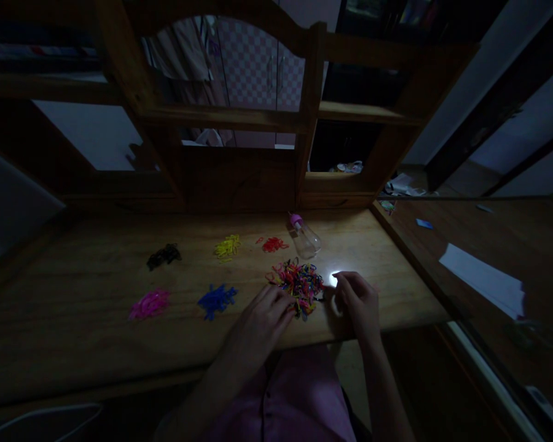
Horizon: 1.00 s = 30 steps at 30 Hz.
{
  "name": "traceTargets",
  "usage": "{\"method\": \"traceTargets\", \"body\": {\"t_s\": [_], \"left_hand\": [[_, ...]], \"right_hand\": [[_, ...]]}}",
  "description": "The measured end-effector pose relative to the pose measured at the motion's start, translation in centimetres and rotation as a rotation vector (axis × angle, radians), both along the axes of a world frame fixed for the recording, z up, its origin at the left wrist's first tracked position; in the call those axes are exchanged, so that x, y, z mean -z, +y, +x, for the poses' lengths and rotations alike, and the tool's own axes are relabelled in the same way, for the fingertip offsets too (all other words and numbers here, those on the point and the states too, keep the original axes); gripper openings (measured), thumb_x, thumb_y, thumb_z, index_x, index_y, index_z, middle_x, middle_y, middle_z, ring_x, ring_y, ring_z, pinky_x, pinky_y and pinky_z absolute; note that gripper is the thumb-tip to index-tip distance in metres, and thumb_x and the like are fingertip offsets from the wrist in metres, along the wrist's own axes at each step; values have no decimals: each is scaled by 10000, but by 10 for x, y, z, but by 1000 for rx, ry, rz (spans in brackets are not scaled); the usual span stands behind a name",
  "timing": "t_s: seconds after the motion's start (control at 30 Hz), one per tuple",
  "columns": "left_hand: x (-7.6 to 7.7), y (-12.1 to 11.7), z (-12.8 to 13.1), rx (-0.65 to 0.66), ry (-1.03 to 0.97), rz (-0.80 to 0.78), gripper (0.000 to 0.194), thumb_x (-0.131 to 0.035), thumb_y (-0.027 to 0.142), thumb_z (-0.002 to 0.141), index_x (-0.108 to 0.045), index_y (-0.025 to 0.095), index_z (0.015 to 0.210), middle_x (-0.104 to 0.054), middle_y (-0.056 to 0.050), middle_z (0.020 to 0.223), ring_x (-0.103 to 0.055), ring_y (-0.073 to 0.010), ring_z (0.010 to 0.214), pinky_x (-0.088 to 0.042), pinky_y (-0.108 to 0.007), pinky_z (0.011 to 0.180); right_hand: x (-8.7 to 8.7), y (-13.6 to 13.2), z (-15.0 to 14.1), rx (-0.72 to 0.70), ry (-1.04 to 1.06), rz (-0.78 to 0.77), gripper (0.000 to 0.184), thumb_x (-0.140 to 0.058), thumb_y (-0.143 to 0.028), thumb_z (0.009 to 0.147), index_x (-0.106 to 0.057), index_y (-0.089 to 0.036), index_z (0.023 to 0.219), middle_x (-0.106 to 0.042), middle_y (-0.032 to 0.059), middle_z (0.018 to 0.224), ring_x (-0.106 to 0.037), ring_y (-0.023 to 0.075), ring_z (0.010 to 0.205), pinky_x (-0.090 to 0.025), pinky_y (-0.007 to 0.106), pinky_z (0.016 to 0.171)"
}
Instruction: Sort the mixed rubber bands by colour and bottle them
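Observation:
A mixed pile of small coloured elastic bands (299,285) lies on the wooden desk (96,331). My left hand (262,319) rests at the pile's left edge, fingers stretched onto the bands. My right hand (357,301) sits at the pile's right edge, fingers curled in a pinch near a dark band; what it holds is too small to tell. Sorted heaps lie further out: pink (150,304), blue (216,299), black (163,255), yellow (228,247) and red (274,244).
A clear bulb-shaped bottle with a pink cap (305,238) lies on its side behind the pile. Wooden shelving (239,116) rises at the desk's back. A second surface at the right holds a white paper (483,279). The room is dim.

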State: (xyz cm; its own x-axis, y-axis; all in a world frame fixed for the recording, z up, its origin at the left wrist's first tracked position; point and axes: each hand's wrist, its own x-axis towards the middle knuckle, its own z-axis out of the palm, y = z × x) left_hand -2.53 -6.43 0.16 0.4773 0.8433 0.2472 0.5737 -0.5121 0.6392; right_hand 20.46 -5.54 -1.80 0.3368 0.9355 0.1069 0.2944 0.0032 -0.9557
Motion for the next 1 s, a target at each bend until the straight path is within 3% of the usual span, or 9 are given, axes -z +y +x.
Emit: {"method": "traceTargets", "body": {"t_s": [0.07, 0.2, 0.33, 0.5, 0.7, 0.87, 1.0], "left_hand": [[2, -2, 4, -27, -30, -20, 193, -501, 194, 936, -627, 256, 1068, -597, -27, 1050, -571, -175, 1005, -480, -322, 914], [11, -1, 4, -199, -117, -58, 171, -499, 263, 944, -646, 261, 1032, -612, -23, 1016, -599, -171, 965, -483, -298, 864], [20, 1, 0, -325, -175, -76, 175, -498, 296, 941, -664, 248, 966, -642, -16, 961, -622, -163, 869, -482, -269, 776], [24, 1, -5, -385, -213, -80, 180, -505, 305, 930, -672, 239, 940, -663, -20, 929, -626, -165, 818, -473, -258, 714], [23, 0, -6, -371, -225, -135, 191, -497, 321, 933, -668, 238, 912, -668, -19, 928, -627, -166, 826, -466, -254, 707], [22, 0, -6, -386, -205, -157, 206, -503, 352, 928, -675, 242, 911, -672, -20, 932, -622, -165, 765, -462, -263, 690], [19, 0, -7, -363, -199, -159, 213, -493, 356, 932, -669, 238, 910, -665, -25, 910, -615, -167, 752, -454, -270, 675]], "right_hand": [[0, -5, 2, -101, -124, 4, 242, -606, -408, 870, -673, -182, 929, -630, 19, 777, -578, 145, 632, -445, 242, 564], [-3, -16, -1, -288, -417, 19, 142, -615, -289, 866, -667, -212, 973, -610, 52, 977, -603, 165, 781, -475, 270, 697], [1, -17, -9, -269, -585, -11, 103, -530, -253, 916, -624, -222, 945, -584, 55, 1009, -616, 186, 867, -475, 289, 749], [10, -15, -12, -223, -751, -75, 131, -436, -259, 956, -560, -222, 935, -598, 62, 999, -624, 203, 827, -458, 299, 677], [12, -24, -8, -159, -623, -102, 124, -464, -289, 925, -517, -215, 1010, -637, 69, 978, -640, 206, 831, -482, 304, 692], [15, -27, -9, -25, -563, -87, 374, -534, -354, 878, -457, -179, 1199, -639, 112, 1036, -647, 225, 827, -491, 325, 680], [13, -25, -16, -56, -548, -98, 321, -481, -307, 900, -462, -188, 1198, -654, 100, 1007, -657, 223, 817, -482, 322, 671]]}}
